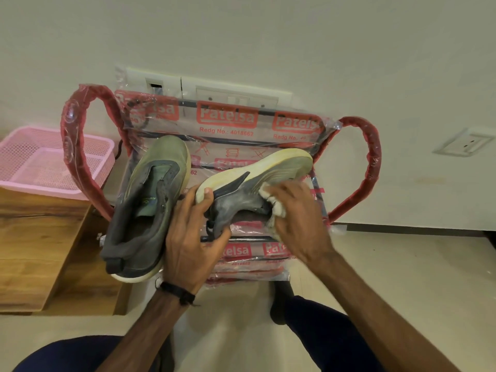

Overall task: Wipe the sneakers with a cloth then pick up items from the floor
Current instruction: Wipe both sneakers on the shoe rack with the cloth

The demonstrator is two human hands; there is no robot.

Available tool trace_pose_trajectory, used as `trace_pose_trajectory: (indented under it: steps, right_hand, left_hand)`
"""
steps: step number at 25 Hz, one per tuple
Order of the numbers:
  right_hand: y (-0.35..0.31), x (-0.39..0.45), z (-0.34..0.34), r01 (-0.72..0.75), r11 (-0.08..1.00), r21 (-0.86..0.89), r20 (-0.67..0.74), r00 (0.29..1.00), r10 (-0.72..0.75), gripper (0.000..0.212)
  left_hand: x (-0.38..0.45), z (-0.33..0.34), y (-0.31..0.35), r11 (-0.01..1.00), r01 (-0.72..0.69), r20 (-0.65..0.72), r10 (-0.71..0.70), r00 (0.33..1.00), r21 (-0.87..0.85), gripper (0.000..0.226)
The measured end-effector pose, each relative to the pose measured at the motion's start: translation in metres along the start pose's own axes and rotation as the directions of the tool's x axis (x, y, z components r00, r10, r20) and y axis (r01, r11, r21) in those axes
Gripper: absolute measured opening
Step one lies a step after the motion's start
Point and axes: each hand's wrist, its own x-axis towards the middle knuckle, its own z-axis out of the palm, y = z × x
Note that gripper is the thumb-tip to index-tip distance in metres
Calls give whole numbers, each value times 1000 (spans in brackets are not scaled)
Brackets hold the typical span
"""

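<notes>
White cloth [273, 204] bunched under the right hand [298, 213], fingers curled round it and pressing on the grey upper of the tipped sneaker [249, 189], held above the plastic-wrapped chair [228, 119]. Left hand [192, 237] clamps its heel, thumb on the sole. Best to brace firmly and rub along the seams; the second sneaker [150, 208] waits alongside.

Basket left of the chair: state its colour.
Pink, a perforated plastic basket, clearest in the head view, the only one.
</notes>
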Motion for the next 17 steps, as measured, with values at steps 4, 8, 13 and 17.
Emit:
trace_pose_trajectory:
  steps: [4,8,13,17]
  right_hand:
    - [-20,3,4,-144,989,23,-24,989,144,53]
    - [-32,-18,1,96,990,108,42,994,-101,53]
    - [-9,-1,2,-205,977,51,-68,976,208,54]
    - [-57,-29,1,116,991,68,-51,992,-113,56]
  left_hand:
    - [3,3,1,999,29,-22,-30,999,-16,64]
    - [1,1,-2,999,36,-17,-36,999,-31,62]
    - [2,3,2,1000,-23,-8,23,1000,7,65]
    - [5,2,4,999,21,-25,-22,999,-28,65]
